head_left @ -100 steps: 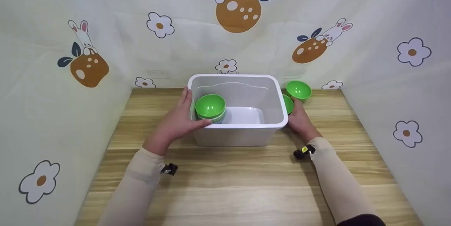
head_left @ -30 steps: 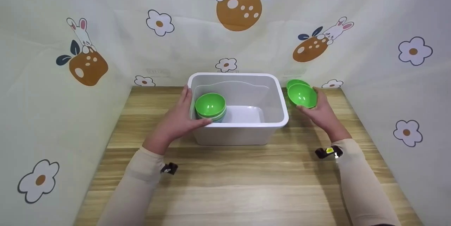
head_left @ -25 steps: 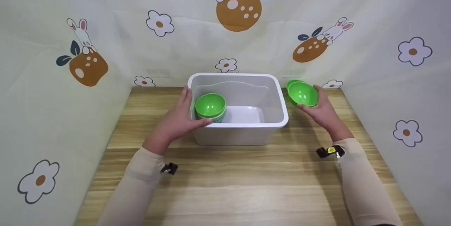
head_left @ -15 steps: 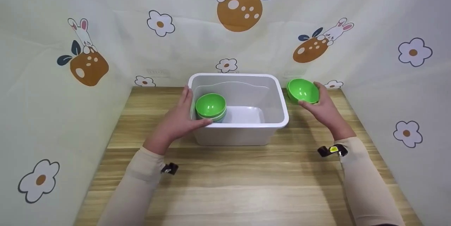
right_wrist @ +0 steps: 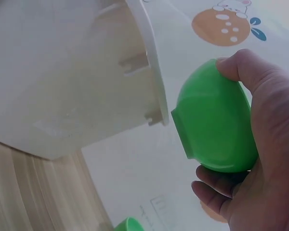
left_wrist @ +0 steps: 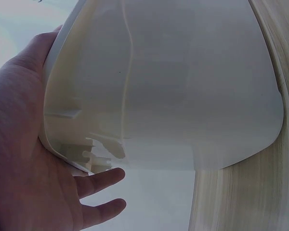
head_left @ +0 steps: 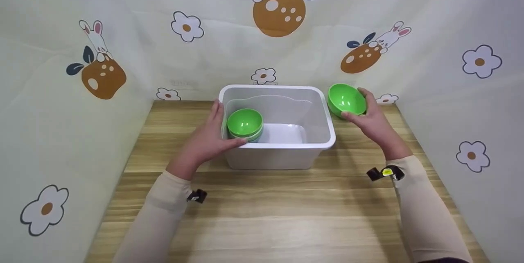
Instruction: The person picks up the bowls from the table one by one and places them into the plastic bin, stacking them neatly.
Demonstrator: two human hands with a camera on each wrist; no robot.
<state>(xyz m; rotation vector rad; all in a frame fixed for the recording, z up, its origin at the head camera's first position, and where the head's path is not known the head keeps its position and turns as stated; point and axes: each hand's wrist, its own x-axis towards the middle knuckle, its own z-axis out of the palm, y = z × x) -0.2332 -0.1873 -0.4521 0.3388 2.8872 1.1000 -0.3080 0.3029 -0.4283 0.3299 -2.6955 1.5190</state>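
My right hand [head_left: 374, 121] grips a green bowl [head_left: 346, 98] by its rim, raised just outside the right wall of the white plastic bin [head_left: 282, 146]. The right wrist view shows that bowl tipped sideways, its foot towards the bin, with thumb and fingers on opposite sides. Low in the same view, a second green bowl [right_wrist: 129, 224] peeks in near the wall; from the head it is mostly or wholly hidden. My left hand [head_left: 202, 142] rests on the bin's front left corner, fingers extended along the side and thumb over the front rim. Inside, at left, sits a stack of bowls [head_left: 245, 123], green on top.
The bin stands on a wood-grain table [head_left: 270, 214], close to the back. Pale printed cloth [head_left: 221, 58] with rabbits and flowers rises behind and on both sides. A small camera [head_left: 385, 173] is strapped to the right wrist and another [head_left: 197, 196] to the left.
My right hand has brought the green bowl out from beside the bin, over the second bowl, then up and slightly left towards the bin's rim. The left hand and bin stay put.
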